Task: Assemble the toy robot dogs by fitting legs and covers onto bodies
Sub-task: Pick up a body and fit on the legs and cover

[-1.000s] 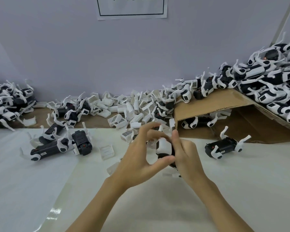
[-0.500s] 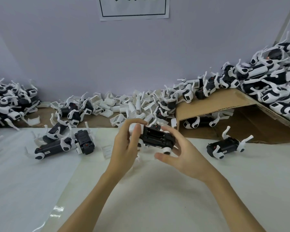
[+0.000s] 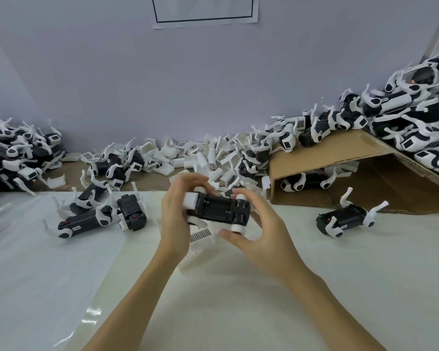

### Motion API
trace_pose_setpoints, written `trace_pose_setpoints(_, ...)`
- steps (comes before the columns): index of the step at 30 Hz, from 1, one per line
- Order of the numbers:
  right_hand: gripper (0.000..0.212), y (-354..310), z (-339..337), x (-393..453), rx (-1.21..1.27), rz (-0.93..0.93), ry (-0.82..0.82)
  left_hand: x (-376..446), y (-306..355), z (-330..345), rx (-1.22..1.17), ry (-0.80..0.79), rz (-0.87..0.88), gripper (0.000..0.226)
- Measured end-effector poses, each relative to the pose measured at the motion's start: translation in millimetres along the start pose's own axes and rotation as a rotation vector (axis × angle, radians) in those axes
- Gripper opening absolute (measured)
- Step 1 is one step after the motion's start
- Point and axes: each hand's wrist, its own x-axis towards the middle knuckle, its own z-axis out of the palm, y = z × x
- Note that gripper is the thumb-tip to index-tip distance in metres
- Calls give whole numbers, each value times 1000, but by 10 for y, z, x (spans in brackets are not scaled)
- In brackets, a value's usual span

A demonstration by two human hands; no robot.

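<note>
A pale lilac wall (image 3: 213,84) rises behind a bench (image 3: 238,300) covered in white sheeting, with a paper notice (image 3: 205,11) taped at the wall's top edge. Along the bench's far edge lies a drift of loose white covers (image 3: 200,158), with heaps of black-and-white toy dogs at the far left corner (image 3: 13,153) and the far right corner (image 3: 416,122), the right heap spilling over a tilted cardboard flap (image 3: 327,153). The near half of the bench is open sheeting, giving you room toward yourself. Your left hand (image 3: 178,214) and right hand (image 3: 261,231) each curl round one end of a black dog body (image 3: 217,210), held above the bench's middle with its underside toward you and white leg hubs at the corners. A white ribbed cover (image 3: 200,235) lies just below it. Three partly built dogs (image 3: 99,214) lie near the left edge, and one more dog (image 3: 345,219) lies to the right by the cardboard. Compared with half a second ago, the body sits slightly lower and closer to you, and your right fingers have wrapped further round its end.
</note>
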Motion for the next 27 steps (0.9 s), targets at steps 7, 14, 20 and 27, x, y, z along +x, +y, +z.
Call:
trace_pose_setpoints(7, 76, -5, 104, -23, 542, 325, 87, 108, 0, -94, -28, 465, -177, 40)
trace_pose_setpoints(14, 43, 143, 355, -175, -343, 63, -424, 287, -24, -324, -293, 724, -428, 41)
trace_pose_setpoints(20, 27, 62, 370, -116, -346, 56, -289, 265, -31, -303, -307, 728, -444, 39)
trace_pose_setpoints(27, 19, -60, -46, 34, 284, 183, 5, 244, -50, -294, -354, 688, -435, 40)
